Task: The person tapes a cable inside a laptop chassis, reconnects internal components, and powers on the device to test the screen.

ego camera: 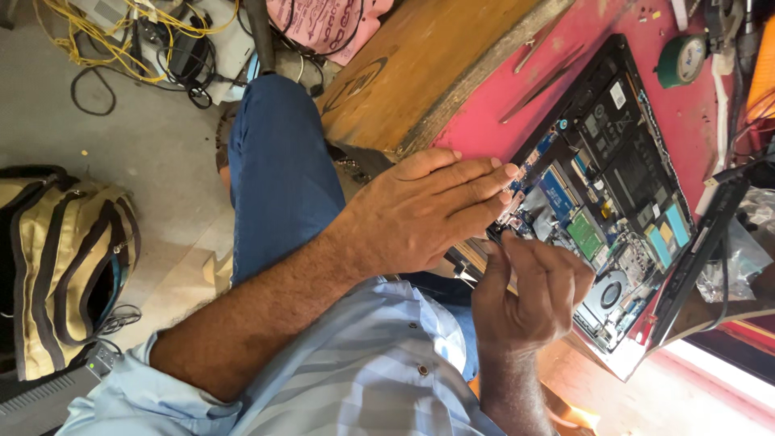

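- Head view: laptop (pixel 622 161), bottom cover off and boards showing, is lying on a red bench (pixel 565 48), its near edge overhanging the bench edge by the hands; a wooden block (pixel 420 64) is sitting just beside it, leaving bare red strip between.
- Left hand (pixel 420 214) is lying flat, fingers pressed together and stretched out, tips touching the laptop's near corner at a small metal bracket (pixel 510 211).
- Right hand (pixel 529 295) is curling from below, fingertips (pixel 517 246) pinching at that same corner; what they are gripping I cannot tell.
- Tape roll (pixel 682 60) is resting on the bench beyond the laptop.
- Bag (pixel 69 266) and yellow cables (pixel 105 36) are lying on the grey floor, well apart.
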